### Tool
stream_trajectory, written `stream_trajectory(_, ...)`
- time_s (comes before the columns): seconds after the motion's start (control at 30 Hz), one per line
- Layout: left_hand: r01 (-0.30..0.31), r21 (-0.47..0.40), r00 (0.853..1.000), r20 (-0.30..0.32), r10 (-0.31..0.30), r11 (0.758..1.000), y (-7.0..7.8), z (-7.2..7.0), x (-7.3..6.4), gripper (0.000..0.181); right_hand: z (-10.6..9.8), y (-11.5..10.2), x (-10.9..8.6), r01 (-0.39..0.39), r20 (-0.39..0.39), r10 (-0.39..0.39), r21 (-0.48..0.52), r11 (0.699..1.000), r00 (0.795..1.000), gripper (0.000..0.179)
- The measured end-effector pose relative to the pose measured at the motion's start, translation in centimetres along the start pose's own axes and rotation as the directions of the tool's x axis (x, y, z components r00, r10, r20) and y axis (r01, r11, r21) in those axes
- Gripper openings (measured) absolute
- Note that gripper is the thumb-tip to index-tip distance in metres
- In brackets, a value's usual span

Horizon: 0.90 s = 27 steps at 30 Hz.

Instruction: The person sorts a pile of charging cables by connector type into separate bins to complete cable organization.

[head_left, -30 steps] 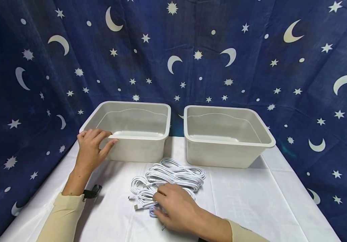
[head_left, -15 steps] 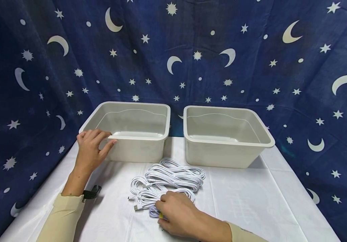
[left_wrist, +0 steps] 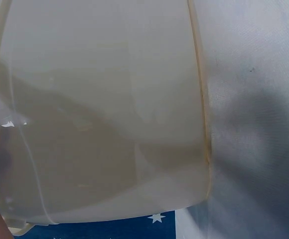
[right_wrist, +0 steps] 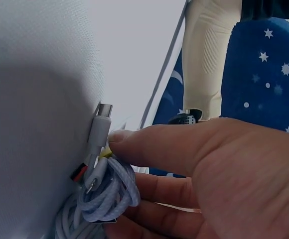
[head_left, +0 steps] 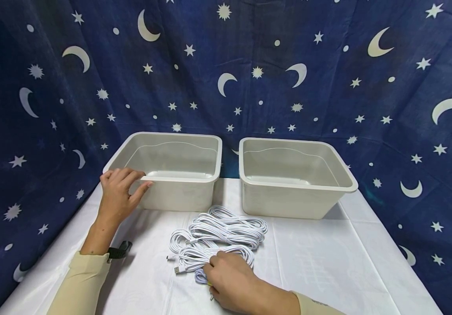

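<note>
With its thumb outside and fingers over the front rim, my left hand (head_left: 117,197) grips the left grey-white plastic bin (head_left: 182,196). The left wrist view is filled by that bin's wall (left_wrist: 109,124). Low in the middle, my right hand (head_left: 231,280) holds a small coiled lavender charging cable (head_left: 200,276) at the near edge of a pile of coiled white cables (head_left: 230,229). In the right wrist view, the thumb and fingers are around the braided coil (right_wrist: 109,194); a USB-C plug (right_wrist: 102,122) sticks up, and a bit of yellow shows by the thumb.
A second plastic bin (head_left: 289,199) stands to the right with a narrow gap between the two. Both bins show bare floors inside. A white cloth (head_left: 328,262) covers the table, and a dark blue star-and-moon curtain (head_left: 257,52) hangs behind and at both sides.
My right hand has drawn slightly down and back from the white cables, and its fingers have closed on the lavender cable. My left hand stays on the bin rim.
</note>
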<state>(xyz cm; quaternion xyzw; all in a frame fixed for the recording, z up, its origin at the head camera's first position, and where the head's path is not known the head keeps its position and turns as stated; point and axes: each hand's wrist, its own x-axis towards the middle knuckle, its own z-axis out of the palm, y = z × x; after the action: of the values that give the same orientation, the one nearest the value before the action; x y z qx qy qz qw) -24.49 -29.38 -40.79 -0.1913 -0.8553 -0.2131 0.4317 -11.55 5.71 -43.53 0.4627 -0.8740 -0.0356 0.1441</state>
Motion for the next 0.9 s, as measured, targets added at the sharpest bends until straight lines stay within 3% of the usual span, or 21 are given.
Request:
stream_trajectory(0.33,-0.001,-0.011,1.0,-0.007,0.001,1.0,0.11,0.02,0.02,0.029,0.25,-0.19,-0.11,0.006,-0.064,-0.005,0.018,1.0,0.998,0.024)
stream_trajectory(0.63,0.005,-0.002,1.0,-0.003,-0.005,1.0,-0.02,0.08,-0.19,0.03,0.58,-0.43,-0.04,0.005,-0.066,-0.005,-0.001,1.0,0.998,0.029)
stream_trajectory(0.9,0.004,-0.011,1.0,-0.01,-0.005,1.0,-0.02,0.06,-0.09,0.031,0.69,-0.38,0.1,0.013,-0.146,-0.016,-0.022,1.0,0.989,0.029)
